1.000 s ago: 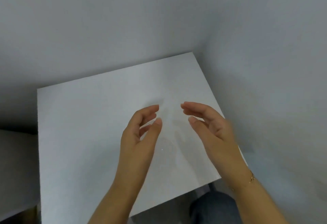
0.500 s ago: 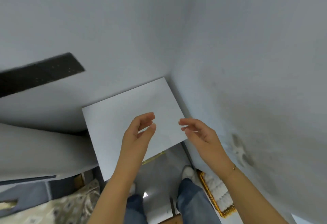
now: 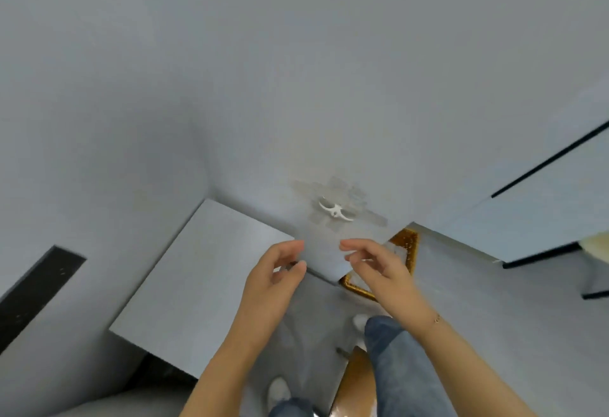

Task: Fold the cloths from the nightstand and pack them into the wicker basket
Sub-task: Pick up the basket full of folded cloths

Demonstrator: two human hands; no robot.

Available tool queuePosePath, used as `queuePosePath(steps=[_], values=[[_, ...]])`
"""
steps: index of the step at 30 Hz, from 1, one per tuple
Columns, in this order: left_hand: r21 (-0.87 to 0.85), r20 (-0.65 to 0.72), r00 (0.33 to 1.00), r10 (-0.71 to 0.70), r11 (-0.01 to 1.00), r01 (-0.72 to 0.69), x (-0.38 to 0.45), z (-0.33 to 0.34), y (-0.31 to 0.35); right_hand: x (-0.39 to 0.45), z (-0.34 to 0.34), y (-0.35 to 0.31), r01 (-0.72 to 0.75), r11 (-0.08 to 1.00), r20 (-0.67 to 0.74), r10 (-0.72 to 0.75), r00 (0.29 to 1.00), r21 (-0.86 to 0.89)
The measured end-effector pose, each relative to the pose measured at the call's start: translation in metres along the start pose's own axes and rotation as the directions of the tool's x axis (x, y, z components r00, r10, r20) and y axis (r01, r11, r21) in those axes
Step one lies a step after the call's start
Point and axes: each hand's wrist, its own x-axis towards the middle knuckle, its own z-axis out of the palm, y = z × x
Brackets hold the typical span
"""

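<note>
We stand over the nightstand (image 3: 204, 284), whose white top shows no cloth anywhere from its far corner against the wall to its near edge, so as far as we can judge the surface has been emptied. Our left hand (image 3: 270, 281) hangs above the nightstand's right edge, and our right hand (image 3: 379, 271) is raised beside it over the gap to the basket (image 3: 407, 245); both are empty, with fingers loosely curled and thumbs apart from them, the two hands near each other but not touching. The basket sits on the floor (image 3: 316, 324) just beside the nightstand's right corner, tight to the wall, with its woven amber rim showing past our right hand. Something pale lies inside it, probably folded cloth, though the hand covers most of the opening and the picture is blurred, so we cannot tell how many pieces are there or how neatly they sit. Our read is that the folding and packing are largely or wholly done: nothing is left on the nightstand, and nothing is in either hand. What may remain is a check that the basket's contents lie flat, and a look for any cloth outside this view. A white hook (image 3: 334, 210) is fixed to the wall above the basket.
</note>
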Motion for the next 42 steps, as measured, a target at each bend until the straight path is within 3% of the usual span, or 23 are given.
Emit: queuePosePath(steps=[10, 17, 23, 30, 37, 42], values=[[0.071, 0.361, 0.933, -0.016, 0.997, -0.011, -0.002, 0.112, 0.014, -0.085, -0.084, 0.037, -0.137, 0.990, -0.310, 0.139, 0.940, 0.027], [0.186, 0.481, 0.875, -0.055, 0.982, -0.041, 0.029, 0.219, 0.010, -0.112, -0.161, 0.116, -0.259, 0.954, -0.448, 0.300, 0.842, 0.152], [0.331, 0.495, 0.857, -0.146, 0.943, -0.030, 0.072, 0.330, -0.016, -0.098, -0.233, 0.189, -0.324, 0.911, -0.432, 0.408, 0.805, 0.257], [0.470, 0.445, 0.876, -0.185, 0.881, -0.053, 0.147, 0.466, -0.085, -0.036, -0.315, 0.314, -0.416, 0.866, -0.290, 0.488, 0.823, 0.277], [0.574, 0.399, 0.863, -0.311, 0.819, 0.030, 0.229, 0.512, -0.188, 0.025, -0.316, 0.452, -0.546, 0.789, -0.230, 0.609, 0.759, 0.283], [0.609, 0.434, 0.799, -0.417, 0.789, 0.081, 0.277, 0.530, -0.277, 0.056, -0.277, 0.544, -0.586, 0.726, -0.282, 0.683, 0.674, 0.359]])
